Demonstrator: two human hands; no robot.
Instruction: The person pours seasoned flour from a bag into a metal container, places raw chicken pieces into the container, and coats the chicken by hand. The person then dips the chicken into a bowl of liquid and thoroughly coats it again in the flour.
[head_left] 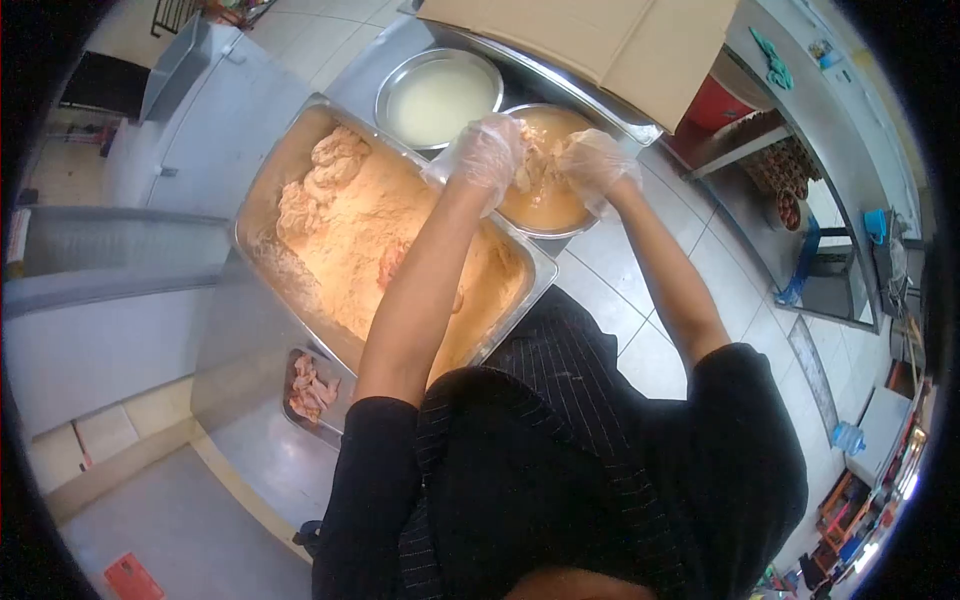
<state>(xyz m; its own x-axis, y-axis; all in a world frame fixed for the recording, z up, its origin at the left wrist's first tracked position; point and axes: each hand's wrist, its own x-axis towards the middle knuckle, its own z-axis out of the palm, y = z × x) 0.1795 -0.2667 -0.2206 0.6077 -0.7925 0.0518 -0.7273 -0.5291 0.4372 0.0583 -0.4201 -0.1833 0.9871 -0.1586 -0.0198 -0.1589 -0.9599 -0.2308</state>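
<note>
Both my hands wear clear plastic gloves and are over a metal bowl (560, 236) of cloudy orange-brown liquid. My left hand (488, 155) is closed on the left side of a floury, wet chicken piece (538, 165). On the other side, my right hand (600, 165) grips the chicken too; whether it is one piece or more I cannot tell. Below my left forearm lies a large steel pan (540, 272) of orange-tinted flour (350, 255). Coated chicken pieces (325, 180) are heaped at its far left, and a barely coated piece (392, 262) shows beside my forearm.
A second metal bowl (440, 100) with pale milky liquid stands left of the first. Raw chicken (312, 388) sits in a small tray at the pan's near side. A cardboard box (590, 45) borders the far side. Shelving (770, 150) stands to the right over a tiled floor (640, 275).
</note>
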